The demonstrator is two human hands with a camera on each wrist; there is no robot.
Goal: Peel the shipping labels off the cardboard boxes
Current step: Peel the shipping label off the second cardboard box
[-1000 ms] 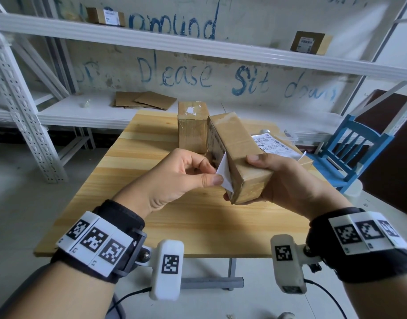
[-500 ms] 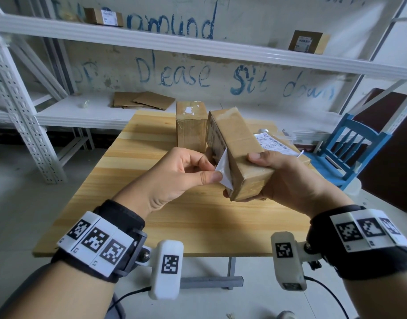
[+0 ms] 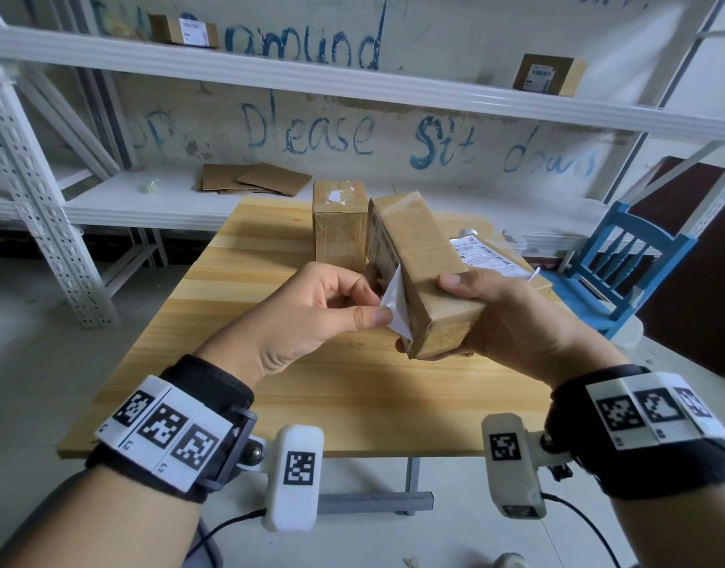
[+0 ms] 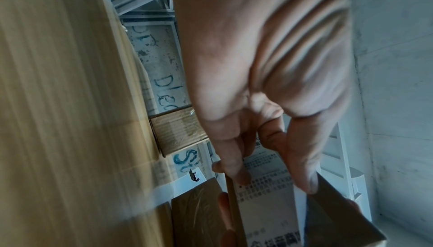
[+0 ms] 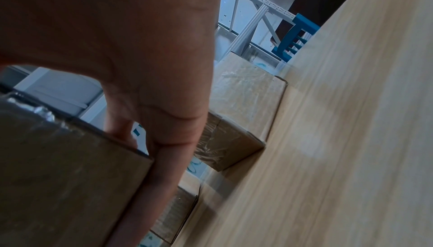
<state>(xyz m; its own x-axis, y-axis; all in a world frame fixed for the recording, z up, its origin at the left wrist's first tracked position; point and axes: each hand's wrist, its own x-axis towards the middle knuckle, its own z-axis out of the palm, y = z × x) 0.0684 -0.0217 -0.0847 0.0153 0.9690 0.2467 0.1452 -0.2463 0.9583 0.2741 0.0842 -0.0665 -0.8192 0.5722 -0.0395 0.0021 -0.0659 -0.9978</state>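
Observation:
My right hand (image 3: 496, 317) grips a long brown cardboard box (image 3: 422, 272) above the wooden table (image 3: 352, 387), thumb on top and fingers underneath. A white shipping label (image 3: 397, 305) is partly lifted from the box's left side. My left hand (image 3: 332, 309) pinches the label's loose corner between thumb and forefinger. The left wrist view shows the printed label (image 4: 264, 182) under my fingertips (image 4: 241, 177). In the right wrist view my fingers (image 5: 164, 158) wrap the box's (image 5: 58, 177) edge.
A second taped box (image 3: 339, 231) stands upright at the table's far side. Another box with a white label (image 3: 485, 256) lies behind my right hand. White metal shelving (image 3: 352, 84) holds more boxes and flat cardboard (image 3: 254, 180). A blue chair (image 3: 623, 264) stands to the right.
The label has come slightly further off the box as my left hand pulls it; the box stays in my right hand, nearly in the same place.

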